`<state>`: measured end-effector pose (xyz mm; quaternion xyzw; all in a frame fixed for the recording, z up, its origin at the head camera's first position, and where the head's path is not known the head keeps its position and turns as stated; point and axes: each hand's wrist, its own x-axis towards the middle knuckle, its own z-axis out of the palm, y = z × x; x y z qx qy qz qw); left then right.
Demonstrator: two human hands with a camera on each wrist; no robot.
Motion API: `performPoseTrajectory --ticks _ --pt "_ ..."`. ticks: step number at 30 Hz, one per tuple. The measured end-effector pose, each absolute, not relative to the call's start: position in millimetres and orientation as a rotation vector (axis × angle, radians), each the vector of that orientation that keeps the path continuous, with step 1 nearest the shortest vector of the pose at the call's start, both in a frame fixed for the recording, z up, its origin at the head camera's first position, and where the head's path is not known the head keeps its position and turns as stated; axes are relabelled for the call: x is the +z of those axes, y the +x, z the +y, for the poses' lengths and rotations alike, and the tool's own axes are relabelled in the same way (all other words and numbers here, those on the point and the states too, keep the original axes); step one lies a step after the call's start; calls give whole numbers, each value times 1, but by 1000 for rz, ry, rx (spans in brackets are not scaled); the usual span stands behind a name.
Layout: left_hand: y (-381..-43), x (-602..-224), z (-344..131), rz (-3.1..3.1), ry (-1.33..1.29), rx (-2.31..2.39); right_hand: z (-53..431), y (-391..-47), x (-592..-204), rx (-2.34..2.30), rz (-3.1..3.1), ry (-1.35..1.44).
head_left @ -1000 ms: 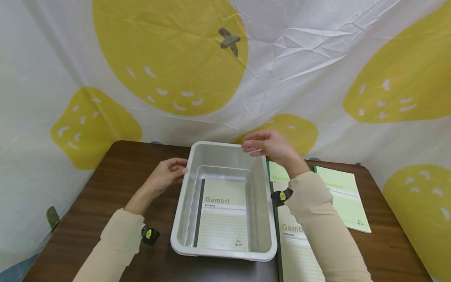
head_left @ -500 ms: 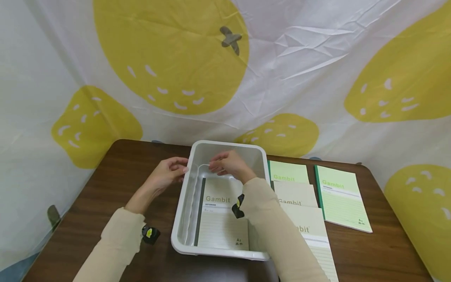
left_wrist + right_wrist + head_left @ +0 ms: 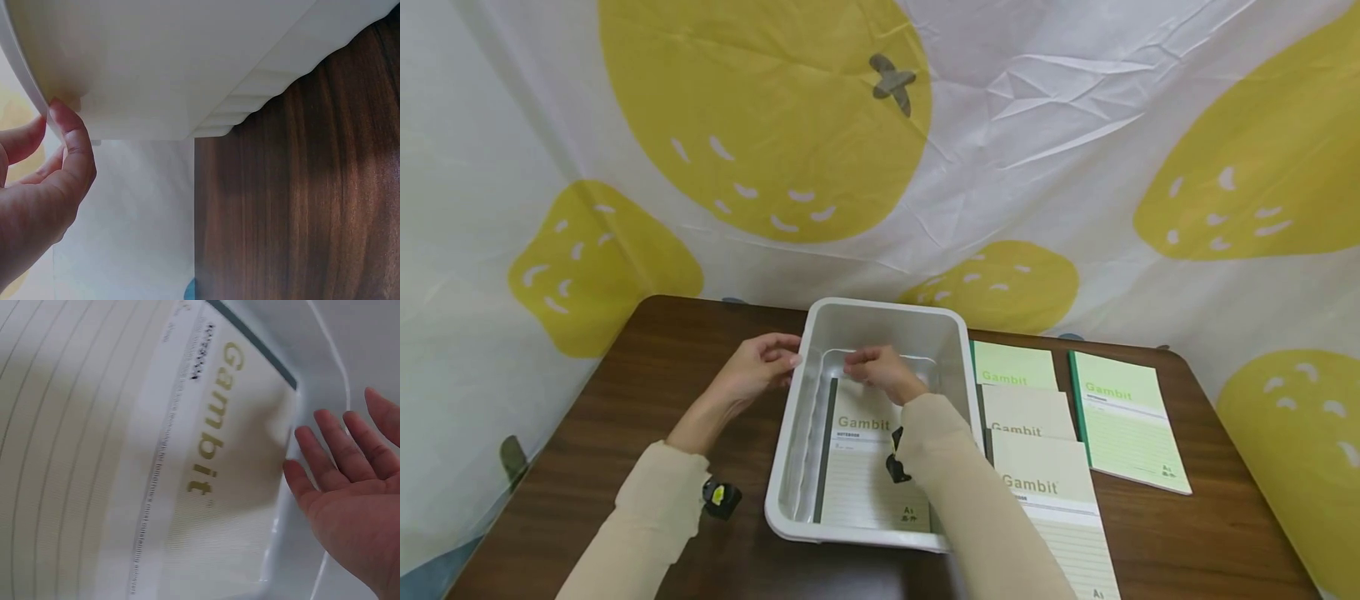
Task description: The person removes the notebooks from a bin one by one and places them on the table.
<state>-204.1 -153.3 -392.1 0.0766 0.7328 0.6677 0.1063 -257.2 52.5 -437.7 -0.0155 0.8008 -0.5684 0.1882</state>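
A light grey plastic bin (image 3: 859, 537) stands on the table, with a cream Gambit notebook (image 3: 859, 467) lying flat inside it, its dark spine on the left. My left hand (image 3: 756, 372) pinches the bin's left rim between thumb and fingertips, plain in the left wrist view, where the hand (image 3: 53, 178) is at the rim's edge. Inside the bin is my right hand (image 3: 886, 373), over the notebook's top end. In the right wrist view the fingers of this hand (image 3: 350, 481) are spread loosely, little finger by the notebook's top edge, holding nothing.
Right of the bin lie two overlapping cream notebooks (image 3: 1048, 475) and a green-spined notebook (image 3: 1015, 365) behind them. Another green-spined notebook (image 3: 1131, 421) is farther right. A fruit-printed cloth (image 3: 760, 125) hangs behind the brown wooden table (image 3: 625, 400).
My right hand has moved left from the bin's far right rim and down into the bin, to the notebook's top end. My left hand keeps its place on the rim.
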Motion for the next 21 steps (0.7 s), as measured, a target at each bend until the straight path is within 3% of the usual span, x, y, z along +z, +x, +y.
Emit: performPoseTrajectory --ticks 9,14,21 --pt "-204 -392 -153 2170 215 1957 55 -257 -449 -1454 2356 -101" --pt "-204 -392 -153 2175 214 1951 61 -274 -479 -1427 2368 -214" --pt "-204 -392 -153 2193 192 1936 55 -257 -445 -1389 2405 -169"
